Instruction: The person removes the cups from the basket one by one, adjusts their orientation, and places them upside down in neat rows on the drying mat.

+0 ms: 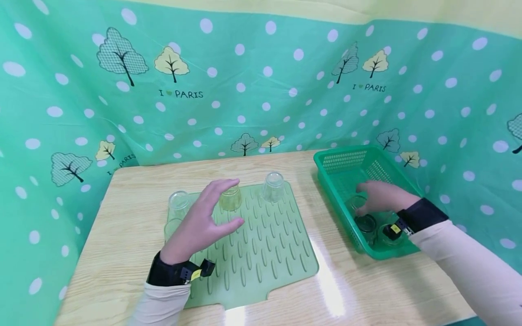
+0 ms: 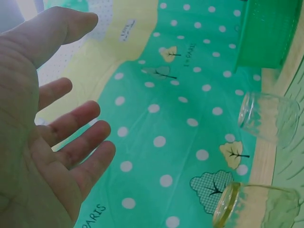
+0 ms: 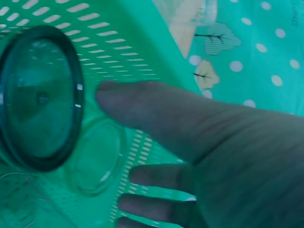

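My left hand (image 1: 218, 201) hovers open over a pale green ribbed drying mat (image 1: 265, 253), fingers spread, holding nothing. Just beyond its fingertips a yellowish glass (image 1: 231, 199) stands upside down on the mat. Two clear glasses (image 1: 179, 202) (image 1: 273, 185) stand upside down to either side. In the left wrist view my open left hand (image 2: 71, 80) faces the yellowish glass (image 2: 256, 206) and a clear glass (image 2: 268, 116). My right hand (image 1: 369, 195) reaches into a green basket (image 1: 326, 170), over a clear glass (image 1: 355, 202). In the right wrist view my right hand (image 3: 123, 137) has thumb and fingers apart around a clear glass (image 3: 95, 156) without gripping it.
Two more glasses (image 1: 367, 223) (image 1: 389, 234) lie in the basket near my right wrist; one dark-rimmed glass bottom (image 3: 40, 97) shows close up. Another glass (image 1: 171, 228) sits at the mat's left edge. A dotted green curtain (image 1: 261, 90) walls the wooden table (image 1: 134, 190).
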Demonstrator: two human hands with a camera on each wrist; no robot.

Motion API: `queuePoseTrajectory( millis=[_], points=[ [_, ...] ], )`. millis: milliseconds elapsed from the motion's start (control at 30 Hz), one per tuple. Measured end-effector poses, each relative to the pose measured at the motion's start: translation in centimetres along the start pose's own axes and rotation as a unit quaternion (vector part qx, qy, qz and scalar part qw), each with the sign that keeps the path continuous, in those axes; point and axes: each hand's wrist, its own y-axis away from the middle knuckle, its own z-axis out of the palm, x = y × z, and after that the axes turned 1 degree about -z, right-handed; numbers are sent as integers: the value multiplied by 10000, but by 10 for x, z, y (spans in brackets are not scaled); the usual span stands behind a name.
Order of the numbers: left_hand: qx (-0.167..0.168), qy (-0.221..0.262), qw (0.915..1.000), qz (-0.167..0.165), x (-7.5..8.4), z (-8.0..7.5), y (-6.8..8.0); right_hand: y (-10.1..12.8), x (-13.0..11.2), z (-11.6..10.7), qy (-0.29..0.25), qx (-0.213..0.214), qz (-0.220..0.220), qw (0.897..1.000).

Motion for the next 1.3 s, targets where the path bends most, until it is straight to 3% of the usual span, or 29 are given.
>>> queuePoseTrajectory(
  millis=[333,800,1300],
  points=[
    [-67,180,9998,7,-5,4,3,-4,0,0,15,-453,27,9990],
    [22,146,9998,95,-6,-5,5,-28,-7,-2,115,-487,51,9987],
    [-62,127,9999,-22,-7,-2,5,-45,-10,-11,487,-1001,152,9937]
  ],
)
